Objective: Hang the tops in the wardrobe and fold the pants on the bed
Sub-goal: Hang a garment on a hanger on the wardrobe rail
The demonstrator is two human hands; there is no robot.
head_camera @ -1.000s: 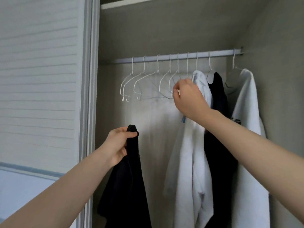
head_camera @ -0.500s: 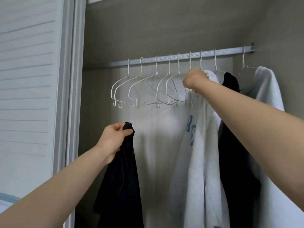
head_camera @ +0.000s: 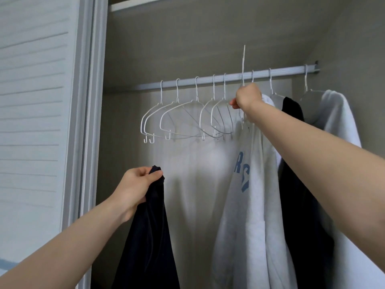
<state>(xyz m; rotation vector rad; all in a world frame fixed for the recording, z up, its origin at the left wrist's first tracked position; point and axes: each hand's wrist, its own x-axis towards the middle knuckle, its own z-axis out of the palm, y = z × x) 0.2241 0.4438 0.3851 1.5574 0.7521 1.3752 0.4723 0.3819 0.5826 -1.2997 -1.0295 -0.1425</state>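
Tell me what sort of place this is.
Most likely a bedroom wardrobe. A rail carries empty white wire hangers, tops such as a white sweatshirt already hang from it, and a slatted sliding door stands at the left.

Left grip (head_camera: 139, 185) clenched low; right grip (head_camera: 248, 97) clenched, raised.

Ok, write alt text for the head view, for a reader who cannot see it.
At an open wardrobe, the right hand grips a white wire hanger lifted with its hook above the rail, while the left hand holds up a dark top. Five empty hangers hang left of a white sweatshirt, a black garment and another white top.
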